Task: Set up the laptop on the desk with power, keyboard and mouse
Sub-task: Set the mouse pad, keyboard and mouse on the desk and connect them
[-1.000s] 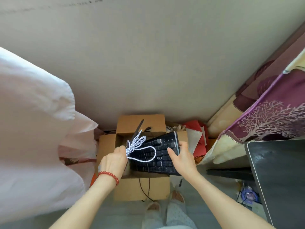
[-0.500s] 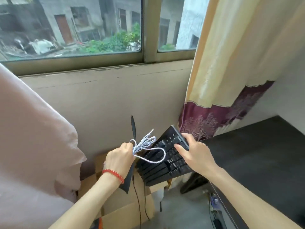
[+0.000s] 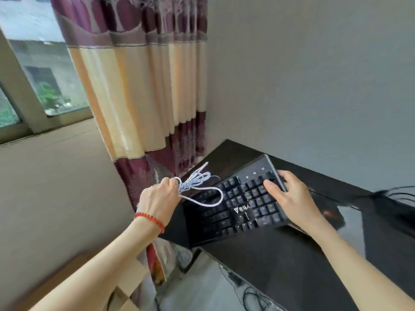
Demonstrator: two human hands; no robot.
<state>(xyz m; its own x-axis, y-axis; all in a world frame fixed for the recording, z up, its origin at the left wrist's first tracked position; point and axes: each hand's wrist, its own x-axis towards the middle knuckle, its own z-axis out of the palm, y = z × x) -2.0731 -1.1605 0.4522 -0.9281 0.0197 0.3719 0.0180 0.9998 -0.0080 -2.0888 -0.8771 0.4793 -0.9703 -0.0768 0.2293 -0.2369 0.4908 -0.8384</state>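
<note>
Keyboard (image 3: 238,205): rigid, light; right hand (image 3: 289,196) grips its end. Left hand (image 3: 159,198) holds the limp coiled cable (image 3: 197,187).

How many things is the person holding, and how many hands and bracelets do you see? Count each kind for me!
Keyboards: 1, the black keyboard
Cords: 1, the bundled white cord
Hands: 2, the left hand and the right hand
Bracelets: 1, the red bracelet
Total: 5
</note>
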